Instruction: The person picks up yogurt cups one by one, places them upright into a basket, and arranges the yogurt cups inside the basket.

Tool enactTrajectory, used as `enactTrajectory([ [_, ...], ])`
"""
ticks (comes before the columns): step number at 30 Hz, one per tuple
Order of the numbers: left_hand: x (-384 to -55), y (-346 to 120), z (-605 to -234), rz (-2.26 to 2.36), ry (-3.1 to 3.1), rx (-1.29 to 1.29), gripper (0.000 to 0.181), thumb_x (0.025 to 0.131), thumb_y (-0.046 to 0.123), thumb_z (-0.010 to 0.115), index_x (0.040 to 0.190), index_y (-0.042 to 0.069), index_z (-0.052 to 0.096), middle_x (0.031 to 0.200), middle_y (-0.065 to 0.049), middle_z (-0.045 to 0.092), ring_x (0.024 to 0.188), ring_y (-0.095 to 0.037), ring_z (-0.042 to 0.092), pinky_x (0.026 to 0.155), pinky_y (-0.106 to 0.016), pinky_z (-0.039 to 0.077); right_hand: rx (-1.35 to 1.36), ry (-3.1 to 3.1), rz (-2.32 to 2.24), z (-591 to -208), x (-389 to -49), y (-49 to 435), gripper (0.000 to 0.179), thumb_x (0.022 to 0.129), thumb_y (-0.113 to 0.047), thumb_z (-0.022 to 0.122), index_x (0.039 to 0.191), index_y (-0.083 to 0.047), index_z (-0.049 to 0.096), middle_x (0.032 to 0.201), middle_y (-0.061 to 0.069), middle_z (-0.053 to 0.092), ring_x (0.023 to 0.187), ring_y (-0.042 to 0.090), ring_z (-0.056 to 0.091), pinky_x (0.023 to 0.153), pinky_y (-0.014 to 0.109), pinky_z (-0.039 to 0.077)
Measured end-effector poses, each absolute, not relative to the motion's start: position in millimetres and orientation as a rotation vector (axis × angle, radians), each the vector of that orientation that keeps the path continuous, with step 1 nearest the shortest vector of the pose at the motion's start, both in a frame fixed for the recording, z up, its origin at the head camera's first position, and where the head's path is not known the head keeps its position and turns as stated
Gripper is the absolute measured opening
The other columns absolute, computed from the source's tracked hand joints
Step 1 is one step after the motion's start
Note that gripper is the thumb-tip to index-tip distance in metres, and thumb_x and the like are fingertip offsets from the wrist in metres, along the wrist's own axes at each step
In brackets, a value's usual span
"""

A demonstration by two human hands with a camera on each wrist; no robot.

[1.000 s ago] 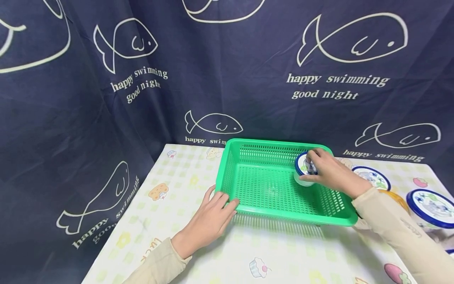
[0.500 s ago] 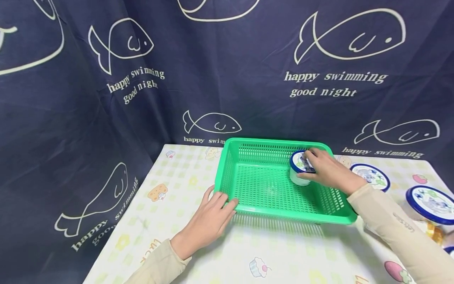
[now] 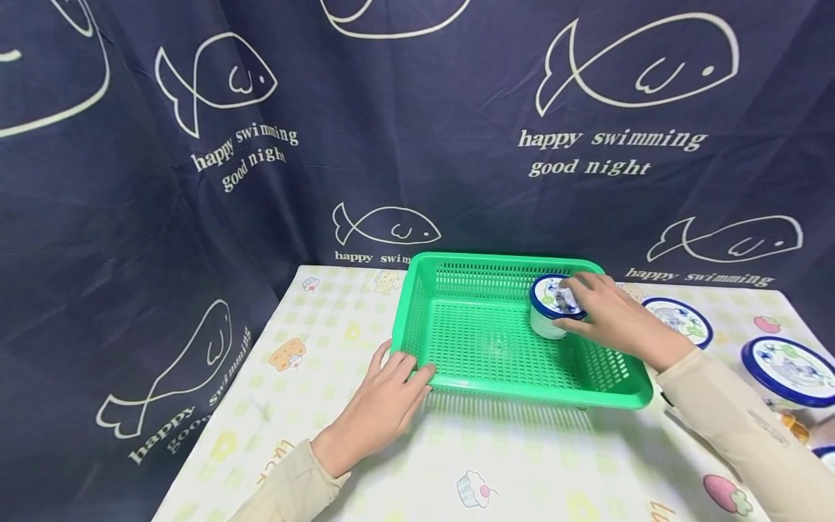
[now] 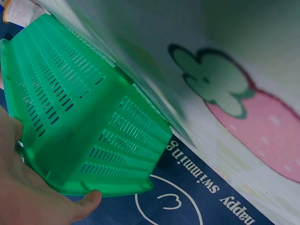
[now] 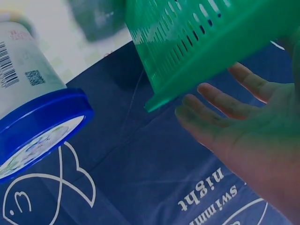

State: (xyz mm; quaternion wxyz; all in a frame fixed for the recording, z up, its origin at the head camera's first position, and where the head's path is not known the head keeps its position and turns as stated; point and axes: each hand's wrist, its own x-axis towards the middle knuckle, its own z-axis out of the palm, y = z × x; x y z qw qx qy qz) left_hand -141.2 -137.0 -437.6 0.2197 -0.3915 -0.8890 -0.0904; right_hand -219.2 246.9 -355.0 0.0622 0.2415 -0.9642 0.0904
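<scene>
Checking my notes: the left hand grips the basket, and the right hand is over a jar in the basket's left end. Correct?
Not quite: the head view shows the jar in the right end of the basket. The left hand does grip it, and the right hand is over that jar.

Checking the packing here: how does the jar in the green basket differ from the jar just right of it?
The basket jar is inside the green basket; the outside jar is on the table. The right hand has its fingers at the basket jar, not at the outside jar. Both have blue-rimmed, patterned lids.
</scene>
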Motion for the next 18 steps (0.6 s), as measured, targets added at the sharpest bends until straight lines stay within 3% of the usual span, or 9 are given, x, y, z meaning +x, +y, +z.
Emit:
enactTrajectory([
  [7, -142, -137, -439, -0.255, -2.451, -1.077, 0.037, 0.109, 0.031, 0.029, 0.126, 0.017, 0.058, 0.102, 0.002, 0.053, 0.102, -0.020, 0.050, 0.115, -0.060, 0.025, 0.707, -2.865, 0.279, -348, -214, 255, 0.063, 0.089, -0.034, 0.075, 0.133, 0.005, 0.052, 0.132, 0.031, 0.050, 0.118, 0.054, 0.046, 0.098, 0.068, 0.038],
  [14, -141, -136, -438, -0.249, -2.470, -1.077, 0.037, 0.109, 0.031, 0.028, 0.127, 0.016, 0.058, 0.104, 0.001, 0.054, 0.104, -0.020, 0.050, 0.115, -0.060, 0.025, 0.676, -2.817, 0.326, -344, -207, 268, 0.067, 0.086, -0.033, 0.078, 0.134, 0.006, 0.051, 0.131, 0.034, 0.050, 0.124, 0.055, 0.042, 0.108, 0.070, 0.026],
  [18, -141, -136, -438, -0.251, -2.465, -1.075, 0.039, 0.109, 0.031, 0.026, 0.127, 0.016, 0.058, 0.103, 0.001, 0.054, 0.104, -0.021, 0.050, 0.114, -0.060, 0.027, 0.645, -2.771, 0.356, -345, -198, 278, 0.066, 0.085, -0.031, 0.080, 0.132, 0.006, 0.052, 0.128, 0.034, 0.051, 0.123, 0.057, 0.041, 0.105, 0.070, 0.029],
])
